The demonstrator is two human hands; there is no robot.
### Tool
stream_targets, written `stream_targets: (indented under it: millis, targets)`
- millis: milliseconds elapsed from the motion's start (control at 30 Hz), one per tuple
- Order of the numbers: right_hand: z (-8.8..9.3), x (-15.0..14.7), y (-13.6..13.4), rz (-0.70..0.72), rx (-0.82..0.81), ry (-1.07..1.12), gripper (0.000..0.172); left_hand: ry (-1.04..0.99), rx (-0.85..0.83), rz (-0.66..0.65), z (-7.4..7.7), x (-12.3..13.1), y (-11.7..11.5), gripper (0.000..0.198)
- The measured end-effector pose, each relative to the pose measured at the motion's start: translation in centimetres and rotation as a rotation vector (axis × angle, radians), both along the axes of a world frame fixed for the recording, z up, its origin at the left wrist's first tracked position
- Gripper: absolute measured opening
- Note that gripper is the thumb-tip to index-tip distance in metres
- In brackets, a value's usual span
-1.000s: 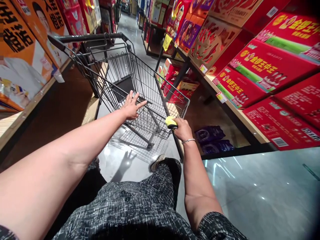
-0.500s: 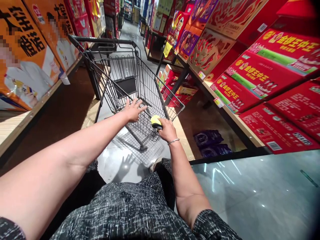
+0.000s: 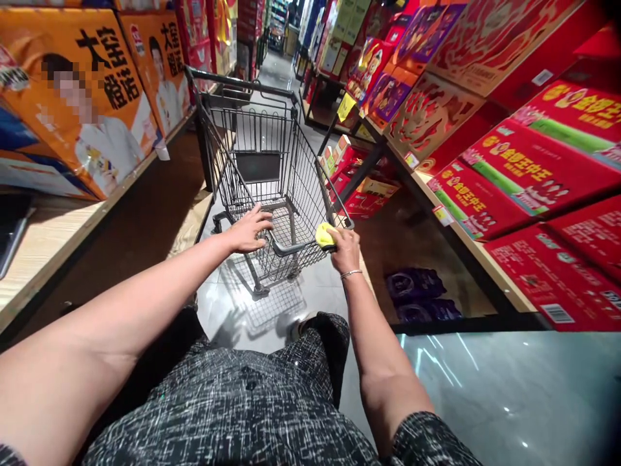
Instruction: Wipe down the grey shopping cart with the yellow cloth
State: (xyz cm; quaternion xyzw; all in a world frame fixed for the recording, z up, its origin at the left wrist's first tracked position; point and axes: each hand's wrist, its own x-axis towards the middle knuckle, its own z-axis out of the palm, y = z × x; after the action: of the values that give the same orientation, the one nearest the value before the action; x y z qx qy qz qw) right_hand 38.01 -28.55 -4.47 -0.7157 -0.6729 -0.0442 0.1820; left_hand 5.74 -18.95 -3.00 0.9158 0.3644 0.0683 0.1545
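1. Two shelf rows hem me in: the left shelf (image 3: 55,236) bears orange cartons (image 3: 114,77), the right shelf (image 3: 518,296) red cartons (image 3: 531,162).
2. Between them stands the black wire shopping cart (image 3: 262,167), its handle (image 3: 242,82) at the far end and its grey bumper (image 3: 294,248) towards me. I judge it stiff, fairly light for its bulk and quick to swing on its casters. The handle or the thick top rail should be the sound hold; the thin mesh is a poorer one.
3. My left grip (image 3: 250,230) is spread, fingers loosely bent, with nothing visible in it. It sits over the cart's near-left corner, left of the bumper; I cannot tell whether it touches the rail.
4. My right grip (image 3: 346,249) is curled round a yellow-and-black handheld object (image 3: 325,235), a silver bracelet (image 3: 351,274) at the wrist.
5. That object lies at the thumb side of the right grip, its rounded yellow end pointing left, just beside the cart's near-right corner. I cannot see whether they touch, nor what it is exactly. I judge it light and easily managed one-handed; its stiffness I can't read. The dark part, where the fingers already close, looks the best place to hold.
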Motion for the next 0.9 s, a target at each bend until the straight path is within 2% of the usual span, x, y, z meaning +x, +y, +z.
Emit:
stream_targets:
  millis: [100,200,267,367,433,533,667,767,900]
  targets:
    - [-0.5,0.0,1.4,-0.162,0.054,0.021,0.068,-0.078,-0.058,-0.002,0.0,-1.4,-0.9,0.04]
    - [-1.5,-4.5,1.2,-0.187,0.091,0.066,0.072,-0.167,-0.126,0.021,-0.2,-2.0,-1.9,0.048]
    - [-2.3,-8.9,0.2,-0.122,0.097,0.089,0.075,-0.201,-0.153,0.078,-0.3,-2.3,-2.3,0.056]
    - [-3.0,-14.3,-1.4,0.112,0.093,0.086,0.081,-0.193,-0.159,0.132,-0.2,-2.8,-2.3,0.067]
    - [-3.4,-16.2,-1.7,0.256,0.112,0.063,0.078,-0.168,-0.152,0.15,-0.2,-3.4,-2.2,0.071]
    - [-4.6,-17.4,-1.4,0.365,0.16,-0.006,0.061,-0.172,-0.153,0.187,-0.3,-4.3,-2.1,0.077]
    - [-8.3,-18.1,-1.7,0.485,0.173,-0.108,0.043,-0.333,-0.243,0.121,-1.2,-5.5,-2.2,0.096]
    - [-12.2,-18.5,-3.3,0.521,0.146,-0.13,0.035,-0.429,-0.252,0.101,-1.8,-6.3,-2.3,0.095]
    - [-17.0,-18.5,-5.9,0.52,-0.094,-0.173,0.035,-0.428,-0.169,0.117,-2.1,-7.4,-2.6,0.087]
